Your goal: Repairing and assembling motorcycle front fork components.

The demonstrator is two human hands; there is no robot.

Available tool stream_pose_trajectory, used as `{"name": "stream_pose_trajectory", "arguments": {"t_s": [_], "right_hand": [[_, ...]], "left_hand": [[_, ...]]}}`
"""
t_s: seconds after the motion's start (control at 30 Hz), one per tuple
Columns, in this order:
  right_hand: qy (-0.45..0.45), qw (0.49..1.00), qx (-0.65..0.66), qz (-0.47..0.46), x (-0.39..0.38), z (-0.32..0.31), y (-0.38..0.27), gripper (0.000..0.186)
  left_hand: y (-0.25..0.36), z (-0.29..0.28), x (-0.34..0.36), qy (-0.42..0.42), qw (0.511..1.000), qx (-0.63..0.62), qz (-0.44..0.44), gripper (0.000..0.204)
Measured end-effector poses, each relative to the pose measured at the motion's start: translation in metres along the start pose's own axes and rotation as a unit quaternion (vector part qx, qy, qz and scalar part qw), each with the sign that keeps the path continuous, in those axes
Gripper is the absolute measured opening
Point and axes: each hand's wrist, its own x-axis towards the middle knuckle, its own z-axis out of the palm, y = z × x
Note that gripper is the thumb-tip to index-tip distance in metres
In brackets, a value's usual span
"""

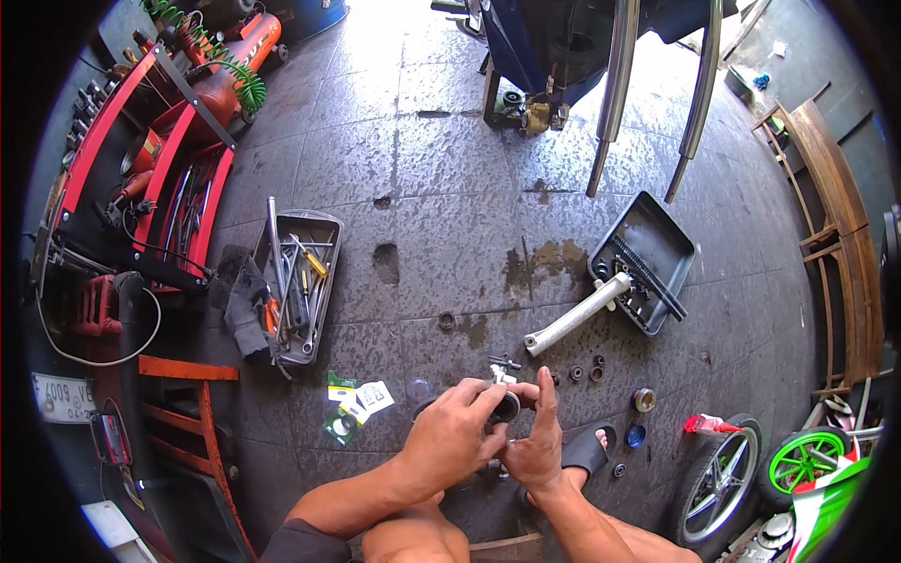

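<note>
Both my hands are together low in the middle of the head view. My left hand (446,427) is closed around a dark round part with a hollow end (507,406), its fingers bent over the near side. On the other side, my right hand (535,450) has its lower fingers and thumb at the rim, while one finger points up. What kind of part it is, I cannot make out; my fingers cover much of it. Just beyond stands a small white piece (500,374) near a dark rod. Several dark rings (576,373) lie to the right on the floor.
A silver fork leg (577,314) leans on a black tray (690,249) holding springs. At left stands a tool tray (324,319) beside a red tool cart (164,202). Packets (343,424) lie nearer. Fork tubes (615,84) hang ahead; a wheel (721,483) lies right.
</note>
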Motion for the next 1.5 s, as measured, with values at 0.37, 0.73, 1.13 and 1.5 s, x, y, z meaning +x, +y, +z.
{"name": "stream_pose_trajectory", "arguments": {"t_s": [0.37, 0.73, 1.13, 1.5], "right_hand": [[-0.073, 0.975, 0.082, 0.193, 0.025, -0.029, -0.011, 0.065], [-0.069, 0.947, -0.315, -0.018, 0.087, -0.042, -0.064, 0.102], [-0.076, 0.964, -0.253, 0.028, 0.114, -0.041, -0.052, 0.102], [0.012, 0.985, 0.060, 0.163, 0.056, -0.016, 0.022, 0.065]], "left_hand": [[-0.054, 0.052, 0.005, -0.006, 0.978, -0.170, 0.125, 0.071], [-0.076, 0.087, 0.010, 0.039, 0.975, -0.137, 0.169, 0.070], [-0.068, 0.080, 0.008, 0.072, 0.976, -0.142, 0.151, 0.062], [-0.105, 0.056, 0.006, 0.274, 0.941, -0.196, 0.006, 0.044]]}}
